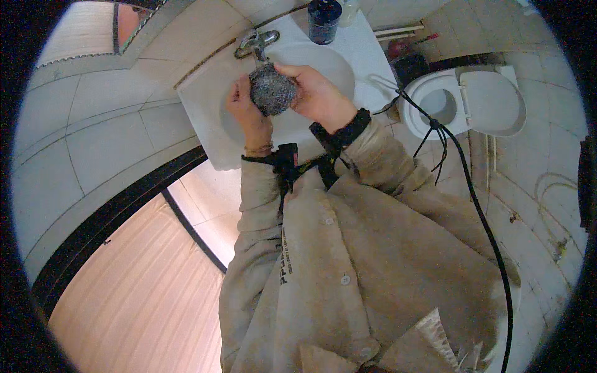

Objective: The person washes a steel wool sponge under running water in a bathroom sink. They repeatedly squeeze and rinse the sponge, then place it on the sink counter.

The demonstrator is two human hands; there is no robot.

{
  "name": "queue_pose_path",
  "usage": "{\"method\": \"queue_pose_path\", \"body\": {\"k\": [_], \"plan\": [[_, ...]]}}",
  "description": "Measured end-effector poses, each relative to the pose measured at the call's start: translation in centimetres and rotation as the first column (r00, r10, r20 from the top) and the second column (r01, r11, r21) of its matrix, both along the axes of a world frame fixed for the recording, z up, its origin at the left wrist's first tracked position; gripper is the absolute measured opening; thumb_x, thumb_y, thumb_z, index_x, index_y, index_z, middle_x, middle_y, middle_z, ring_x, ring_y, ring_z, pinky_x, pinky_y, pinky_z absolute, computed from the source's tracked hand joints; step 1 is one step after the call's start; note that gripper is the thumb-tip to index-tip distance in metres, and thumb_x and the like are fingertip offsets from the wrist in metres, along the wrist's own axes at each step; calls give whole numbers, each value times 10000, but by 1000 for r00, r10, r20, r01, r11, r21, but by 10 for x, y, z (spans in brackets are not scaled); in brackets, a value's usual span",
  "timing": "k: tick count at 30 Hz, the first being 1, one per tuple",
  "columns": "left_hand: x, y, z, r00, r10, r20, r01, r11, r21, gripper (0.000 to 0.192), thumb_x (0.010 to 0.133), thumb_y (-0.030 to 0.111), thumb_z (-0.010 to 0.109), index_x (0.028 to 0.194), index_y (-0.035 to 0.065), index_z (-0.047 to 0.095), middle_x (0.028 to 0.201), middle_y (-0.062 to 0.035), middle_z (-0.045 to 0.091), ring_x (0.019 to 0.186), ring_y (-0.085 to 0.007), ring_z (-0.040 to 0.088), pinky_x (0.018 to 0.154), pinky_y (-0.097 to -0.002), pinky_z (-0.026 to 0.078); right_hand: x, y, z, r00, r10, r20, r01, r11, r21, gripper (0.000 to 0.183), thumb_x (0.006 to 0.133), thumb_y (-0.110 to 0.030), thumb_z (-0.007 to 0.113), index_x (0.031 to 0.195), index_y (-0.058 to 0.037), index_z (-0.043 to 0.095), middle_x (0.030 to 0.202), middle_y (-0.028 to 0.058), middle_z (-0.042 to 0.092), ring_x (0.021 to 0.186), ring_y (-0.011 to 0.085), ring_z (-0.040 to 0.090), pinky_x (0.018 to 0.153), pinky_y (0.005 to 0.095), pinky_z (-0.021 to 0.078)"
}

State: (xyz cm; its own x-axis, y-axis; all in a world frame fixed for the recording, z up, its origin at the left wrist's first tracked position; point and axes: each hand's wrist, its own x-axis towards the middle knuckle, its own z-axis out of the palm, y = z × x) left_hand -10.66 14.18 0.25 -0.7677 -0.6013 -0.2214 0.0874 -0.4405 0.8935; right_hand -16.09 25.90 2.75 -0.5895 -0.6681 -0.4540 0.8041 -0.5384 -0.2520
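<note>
A round, dark grey scourer (pixel 273 89), seemingly of wire mesh, is held between both hands over the white washbasin (pixel 333 63). My left hand (pixel 249 102) grips its left side with curled fingers. On the opposite side, my right hand (pixel 319 93) has its thumb along the top edge and its fingers partly hidden behind it. Just above the scourer is the chrome tap (pixel 256 44), whose spout end meets the scourer's upper edge in view. Whether water runs cannot be told. Dark straps circle both wrists.
A dark jar (pixel 323 21) stands on the basin's back right corner, beside a pale bottle (pixel 349 13). To the right is a toilet (pixel 438 105) with its lid raised. A black cable (pixel 482 219) hangs down the right side. A dark-framed doorway with a pinkish curtain (pixel 149 289) lies left.
</note>
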Motion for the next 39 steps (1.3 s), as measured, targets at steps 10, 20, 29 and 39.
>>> {"method": "queue_pose_path", "body": {"k": [10,20,29,39], "plan": [[-19,48,31,979,-199,40,203,959,-199,416,999,325,431,1221,-19,505,1121,-103,563,999,-164,534,886,-280,416,-18,-3,8,719,-19,-695,522,675,522,291,863,-260,647,732,-1,621,751,69,622,671,140,548,589,274,411],[19,51,56,912,-363,193,407,736,-541,626,752,37,700,1297,-51,407,1085,-124,582,950,-178,566,831,-292,468,-31,1,-8,474,131,-871,670,589,453,201,910,-196,565,868,-1,588,768,18,594,737,104,515,695,255,422],[46,30,40,989,47,140,54,765,-641,472,783,97,649,1177,39,396,1071,-116,481,931,-161,528,803,-283,443,15,-3,15,280,333,-901,243,883,402,244,870,-210,581,1014,-24,646,962,139,642,855,256,615,777,341,472],[71,-7,63,925,376,-58,-369,923,112,315,987,343,419,1114,59,467,1001,-53,474,945,-140,487,844,-289,421,44,-66,59,-37,482,-875,267,849,456,201,842,-184,655,922,-28,557,741,55,581,674,121,526,614,276,448]]}}
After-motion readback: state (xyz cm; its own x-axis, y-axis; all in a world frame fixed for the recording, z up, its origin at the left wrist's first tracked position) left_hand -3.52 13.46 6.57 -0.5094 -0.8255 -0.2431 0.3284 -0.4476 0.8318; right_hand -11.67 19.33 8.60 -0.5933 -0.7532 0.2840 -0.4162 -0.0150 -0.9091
